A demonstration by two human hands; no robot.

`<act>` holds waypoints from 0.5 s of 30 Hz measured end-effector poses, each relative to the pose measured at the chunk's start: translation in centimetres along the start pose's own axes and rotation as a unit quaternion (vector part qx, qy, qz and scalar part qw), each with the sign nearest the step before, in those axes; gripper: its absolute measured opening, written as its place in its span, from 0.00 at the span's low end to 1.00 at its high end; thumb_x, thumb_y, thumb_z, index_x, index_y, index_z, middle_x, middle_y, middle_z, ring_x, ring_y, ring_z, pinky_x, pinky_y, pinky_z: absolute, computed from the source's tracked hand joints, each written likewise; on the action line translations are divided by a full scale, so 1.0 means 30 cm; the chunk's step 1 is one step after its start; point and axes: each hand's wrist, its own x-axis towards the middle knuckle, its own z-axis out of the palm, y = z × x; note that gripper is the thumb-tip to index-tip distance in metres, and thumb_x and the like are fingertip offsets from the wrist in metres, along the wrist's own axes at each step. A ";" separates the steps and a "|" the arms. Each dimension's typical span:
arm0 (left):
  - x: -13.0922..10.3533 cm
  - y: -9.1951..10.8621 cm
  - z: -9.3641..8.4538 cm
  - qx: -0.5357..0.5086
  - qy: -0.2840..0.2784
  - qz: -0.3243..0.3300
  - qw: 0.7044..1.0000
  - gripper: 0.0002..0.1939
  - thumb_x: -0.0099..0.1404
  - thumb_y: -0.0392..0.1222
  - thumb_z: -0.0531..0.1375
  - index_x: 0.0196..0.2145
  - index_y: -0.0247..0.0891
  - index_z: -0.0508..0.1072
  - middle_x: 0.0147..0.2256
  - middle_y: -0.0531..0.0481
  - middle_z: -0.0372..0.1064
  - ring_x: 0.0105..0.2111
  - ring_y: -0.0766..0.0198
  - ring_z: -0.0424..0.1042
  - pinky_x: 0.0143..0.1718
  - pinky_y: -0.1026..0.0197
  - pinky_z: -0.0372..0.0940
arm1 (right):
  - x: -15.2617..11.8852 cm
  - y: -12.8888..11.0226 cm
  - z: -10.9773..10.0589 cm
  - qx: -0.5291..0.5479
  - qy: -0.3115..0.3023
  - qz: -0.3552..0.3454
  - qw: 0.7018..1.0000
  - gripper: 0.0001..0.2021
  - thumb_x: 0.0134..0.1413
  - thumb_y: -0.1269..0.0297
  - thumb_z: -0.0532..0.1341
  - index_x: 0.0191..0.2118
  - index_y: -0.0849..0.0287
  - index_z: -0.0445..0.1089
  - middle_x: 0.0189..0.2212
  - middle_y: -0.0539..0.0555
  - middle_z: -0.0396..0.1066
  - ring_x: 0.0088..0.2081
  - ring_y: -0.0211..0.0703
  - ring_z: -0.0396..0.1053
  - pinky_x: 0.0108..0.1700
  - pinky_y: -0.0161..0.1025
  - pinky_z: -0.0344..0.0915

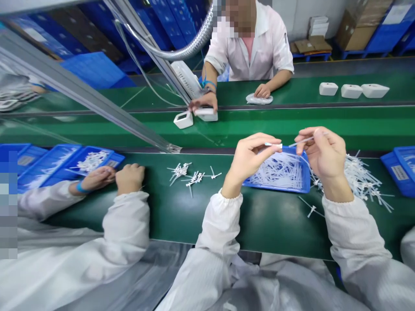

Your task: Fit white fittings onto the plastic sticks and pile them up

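Observation:
My left hand [251,156] is closed in a pinch on a small white plastic piece [275,145], its exact kind too small to tell. To its right, my right hand [326,153] pinches a thin white tube [304,141] that points toward that piece; whether the two touch I cannot tell. Below both hands stands a blue tray [275,187] full of loose thin white tubes [279,170]. A heap of white tubes with small fittings [365,181] lies beside my right wrist, and a single such part [311,211] rests nearer me.
Small clusters of white parts [196,177] lie left of the tray. A co-worker's hands [129,178] are at the left near blue bins [48,166]. Across the green conveyor [259,125], another person handles white housings [183,120]. A metal post [97,97] slants across the left.

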 end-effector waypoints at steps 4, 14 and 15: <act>-0.003 0.008 0.005 0.017 -0.015 0.013 1.000 0.06 0.69 0.45 0.73 0.42 0.44 0.88 0.43 0.46 0.84 0.41 0.60 0.83 0.41 0.58 0.78 | -0.018 -0.042 0.031 0.022 -0.002 0.006 1.000 0.21 0.64 0.38 0.68 0.39 0.53 0.78 0.36 0.55 0.81 0.28 0.42 0.76 0.34 0.44 0.78; -0.006 0.012 0.052 0.011 0.020 0.044 0.999 0.06 0.65 0.45 0.76 0.38 0.43 0.87 0.37 0.47 0.84 0.37 0.61 0.83 0.40 0.58 0.78 | -0.034 -0.009 0.048 -0.011 -0.057 -0.018 0.998 0.05 0.60 0.62 0.74 0.37 0.54 0.80 0.35 0.50 0.79 0.28 0.37 0.75 0.33 0.39 0.77; -0.006 0.011 0.052 0.006 0.022 0.044 0.999 0.05 0.66 0.45 0.75 0.38 0.43 0.87 0.38 0.47 0.84 0.38 0.61 0.83 0.39 0.58 0.78 | -0.032 -0.009 0.044 0.004 -0.049 -0.020 0.999 0.05 0.59 0.63 0.75 0.38 0.54 0.80 0.34 0.50 0.79 0.28 0.38 0.75 0.33 0.39 0.77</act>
